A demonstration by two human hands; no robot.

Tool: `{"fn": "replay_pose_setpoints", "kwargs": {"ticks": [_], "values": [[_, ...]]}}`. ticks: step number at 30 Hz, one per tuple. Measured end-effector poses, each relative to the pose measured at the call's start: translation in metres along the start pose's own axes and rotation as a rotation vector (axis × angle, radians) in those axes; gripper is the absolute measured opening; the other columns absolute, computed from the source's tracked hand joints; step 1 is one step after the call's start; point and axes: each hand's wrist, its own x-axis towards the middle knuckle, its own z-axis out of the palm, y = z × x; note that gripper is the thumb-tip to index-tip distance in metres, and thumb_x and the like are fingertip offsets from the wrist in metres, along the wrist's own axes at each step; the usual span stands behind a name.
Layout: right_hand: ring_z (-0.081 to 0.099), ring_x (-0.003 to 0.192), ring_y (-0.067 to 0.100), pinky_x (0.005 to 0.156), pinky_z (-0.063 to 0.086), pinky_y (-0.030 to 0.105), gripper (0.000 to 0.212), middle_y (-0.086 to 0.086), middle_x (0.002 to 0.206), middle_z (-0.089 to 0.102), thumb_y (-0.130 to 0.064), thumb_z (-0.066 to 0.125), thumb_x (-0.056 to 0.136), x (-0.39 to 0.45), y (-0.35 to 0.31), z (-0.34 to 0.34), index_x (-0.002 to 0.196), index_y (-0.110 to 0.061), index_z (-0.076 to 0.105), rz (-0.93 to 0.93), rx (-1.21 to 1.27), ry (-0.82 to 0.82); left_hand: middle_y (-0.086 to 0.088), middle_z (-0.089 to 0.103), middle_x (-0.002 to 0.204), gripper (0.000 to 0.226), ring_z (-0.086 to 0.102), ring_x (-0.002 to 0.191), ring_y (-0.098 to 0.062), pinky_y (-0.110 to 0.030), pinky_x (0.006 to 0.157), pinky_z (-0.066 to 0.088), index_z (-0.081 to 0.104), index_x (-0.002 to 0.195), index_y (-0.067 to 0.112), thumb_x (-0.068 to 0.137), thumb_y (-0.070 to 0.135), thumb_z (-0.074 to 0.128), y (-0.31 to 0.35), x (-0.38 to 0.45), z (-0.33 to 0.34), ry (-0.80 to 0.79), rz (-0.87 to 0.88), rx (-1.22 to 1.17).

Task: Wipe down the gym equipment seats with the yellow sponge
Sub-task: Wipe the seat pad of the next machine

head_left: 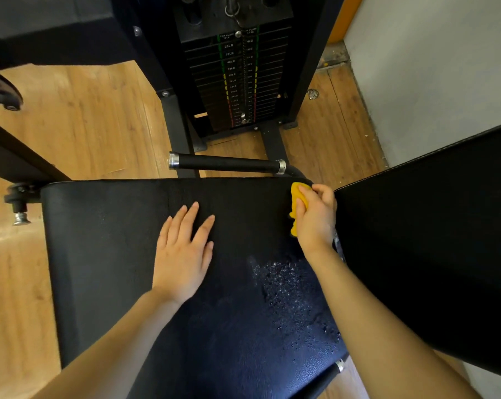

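Black seat (105, 254): left hand (183, 254) flat, right hand (315, 217) gripping yellow sponge (295, 197).

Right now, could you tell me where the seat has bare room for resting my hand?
The black padded seat is bare on its left half, between its left edge and the flat left hand. The right side is crowded: the right hand presses the yellow sponge near the black backrest pad, with water droplets below.

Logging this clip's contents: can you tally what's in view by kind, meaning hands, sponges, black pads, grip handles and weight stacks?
Hands: 2, left hand flat on the seat, right hand gripping the sponge
Sponges: 1, yellow sponge
Black pads: 2, seat, back pad
Grip handles: 2
Weight stacks: 1
Total: 8
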Motion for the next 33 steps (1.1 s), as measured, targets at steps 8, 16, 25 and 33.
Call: {"fn": "replay_pose_setpoints", "kwargs": {"ticks": [8, 16, 25, 33], "values": [[0.052, 0.113, 0.026, 0.088, 0.053, 0.036, 0.033, 0.005, 0.129, 0.047, -0.014, 0.058, 0.094, -0.055, 0.040, 0.000, 0.127, -0.017, 0.061, -0.041, -0.041, 0.003, -0.014, 0.034, 0.152, 0.050, 0.027, 0.143, -0.032, -0.048, 0.117, 0.020, 0.047, 0.141, 0.016, 0.096, 0.035, 0.036, 0.012, -0.015, 0.008, 0.005, -0.026, 0.076], [0.055, 0.109, 0.023, 0.078, 0.038, 0.003, 0.030, 0.007, 0.123, 0.052, -0.009, 0.063, 0.091, -0.104, 0.056, -0.018, 0.120, -0.013, 0.066, 0.024, 0.000, -0.004, -0.015, 0.034, 0.152, 0.050, 0.026, 0.142, -0.033, -0.048, 0.117, 0.020, 0.047, 0.141, 0.016, 0.095, 0.035, 0.037, 0.012, -0.015, 0.011, 0.045, -0.023, 0.091], [0.051, 0.116, 0.024, 0.087, 0.047, 0.017, 0.030, 0.006, 0.130, 0.046, -0.012, 0.055, 0.095, -0.068, 0.042, -0.005, 0.124, -0.011, 0.063, 0.012, 0.011, 0.088, -0.014, 0.035, 0.152, 0.050, 0.027, 0.142, -0.032, -0.046, 0.118, 0.019, 0.047, 0.141, 0.018, 0.096, 0.036, 0.036, 0.011, -0.014, 0.014, 0.099, -0.014, 0.064], [0.047, 0.115, 0.031, 0.084, 0.042, 0.026, 0.029, 0.010, 0.127, 0.049, -0.012, 0.056, 0.095, -0.132, 0.080, -0.006, 0.123, -0.011, 0.064, 0.057, -0.066, 0.116, -0.013, 0.034, 0.152, 0.045, 0.026, 0.143, -0.032, -0.046, 0.118, 0.016, 0.046, 0.141, 0.018, 0.098, 0.033, 0.041, 0.009, -0.018, 0.018, 0.127, -0.009, 0.053]]}}
